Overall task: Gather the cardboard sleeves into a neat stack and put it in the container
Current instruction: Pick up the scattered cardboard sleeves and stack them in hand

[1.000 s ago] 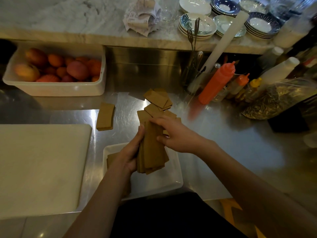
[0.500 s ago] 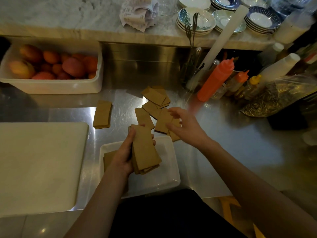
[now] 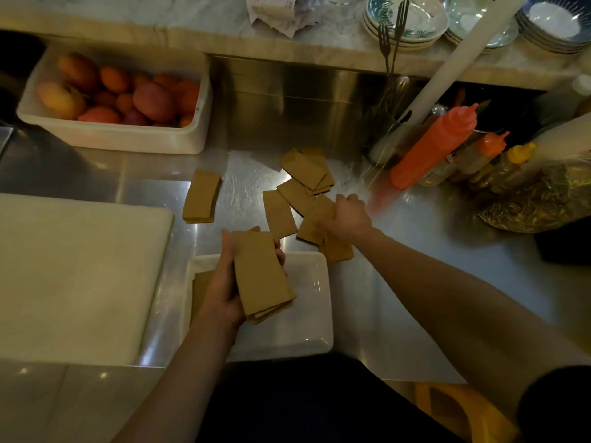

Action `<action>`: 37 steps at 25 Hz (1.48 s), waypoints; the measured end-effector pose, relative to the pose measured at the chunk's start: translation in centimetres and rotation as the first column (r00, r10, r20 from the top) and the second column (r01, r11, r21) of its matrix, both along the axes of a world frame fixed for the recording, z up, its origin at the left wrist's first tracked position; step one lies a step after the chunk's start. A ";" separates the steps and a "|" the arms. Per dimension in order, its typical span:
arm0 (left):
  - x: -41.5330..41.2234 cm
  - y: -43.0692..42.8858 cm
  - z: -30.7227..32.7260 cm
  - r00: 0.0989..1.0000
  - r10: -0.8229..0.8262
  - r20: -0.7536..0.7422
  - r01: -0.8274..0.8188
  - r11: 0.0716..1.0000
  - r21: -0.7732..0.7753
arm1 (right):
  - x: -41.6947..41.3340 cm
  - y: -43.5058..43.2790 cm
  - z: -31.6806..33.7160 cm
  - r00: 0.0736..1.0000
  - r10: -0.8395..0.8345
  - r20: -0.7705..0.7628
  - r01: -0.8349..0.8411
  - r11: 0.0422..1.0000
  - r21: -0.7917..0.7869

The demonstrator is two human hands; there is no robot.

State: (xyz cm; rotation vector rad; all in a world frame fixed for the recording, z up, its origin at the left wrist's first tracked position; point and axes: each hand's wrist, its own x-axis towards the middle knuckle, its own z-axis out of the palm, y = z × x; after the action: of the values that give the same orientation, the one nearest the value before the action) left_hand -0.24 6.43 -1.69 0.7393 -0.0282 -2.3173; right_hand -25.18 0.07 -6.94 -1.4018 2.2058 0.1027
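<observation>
My left hand (image 3: 224, 282) grips a stack of brown cardboard sleeves (image 3: 260, 276) above the white rectangular container (image 3: 316, 318), which holds one more sleeve (image 3: 200, 282) at its left side. My right hand (image 3: 347, 219) is closed on a loose sleeve (image 3: 315, 225) lying on the steel counter beyond the container. Several other sleeves lie scattered there: a flat one (image 3: 279, 214), an overlapping pile (image 3: 308, 171) further back, and a small separate stack (image 3: 201, 196) to the left.
A white cutting board (image 3: 70, 279) covers the left. A white bin of mangoes (image 3: 118, 100) stands at the back left. Orange squeeze bottles (image 3: 438, 145), a utensil holder with forks (image 3: 388, 100) and a plastic bag (image 3: 537, 193) crowd the back right. Plates (image 3: 412, 17) sit on the marble shelf.
My right hand left the held stack, reached out to the scattered sleeves and closed on one. My left hand kept the stack over the container.
</observation>
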 end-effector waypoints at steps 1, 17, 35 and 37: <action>0.0 0.0 -0.1 1.000 0.016 0.017 -0.016 1.000 -0.006 | 0.1 -0.3 -0.2 0.998 0.038 -0.047 -0.038 0.999 0.002; -1.5 2.1 -0.4 0.997 0.055 0.060 -0.050 0.996 -0.071 | -5.9 -0.8 3.0 0.848 -0.006 0.530 -0.042 0.996 0.080; -3.7 2.8 -0.6 0.994 0.056 0.096 -0.052 0.998 -0.046 | -7.4 2.5 0.5 0.816 0.025 0.577 -0.029 1.000 -0.003; -3.9 2.8 -0.6 0.993 0.057 0.104 -0.053 0.998 -0.041 | -7.0 2.4 0.4 0.827 0.038 0.561 -0.086 0.995 0.059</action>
State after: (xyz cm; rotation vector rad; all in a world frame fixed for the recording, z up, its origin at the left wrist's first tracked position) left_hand -4.15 9.24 -2.30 0.8317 -0.0977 -2.2177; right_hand -32.15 2.43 -6.52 -1.2567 1.6479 -0.1769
